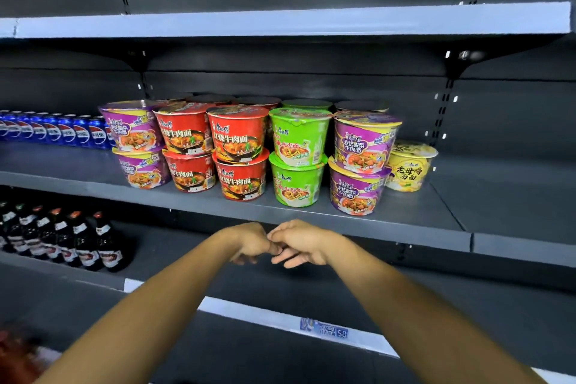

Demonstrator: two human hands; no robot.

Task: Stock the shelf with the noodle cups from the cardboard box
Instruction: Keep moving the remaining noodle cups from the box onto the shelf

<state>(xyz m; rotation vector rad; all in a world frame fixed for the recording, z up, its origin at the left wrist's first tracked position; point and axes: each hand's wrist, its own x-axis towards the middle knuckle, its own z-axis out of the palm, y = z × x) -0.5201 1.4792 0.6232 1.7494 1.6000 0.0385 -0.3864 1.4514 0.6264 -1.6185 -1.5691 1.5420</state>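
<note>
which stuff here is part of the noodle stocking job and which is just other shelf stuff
Part of the job:
purple noodle cups
red noodle cups
green noodle cups
yellow noodle cup
middle shelf
left hand and right hand, both holding nothing

Just there:
blue cola cans
dark bottles
price tag
</note>
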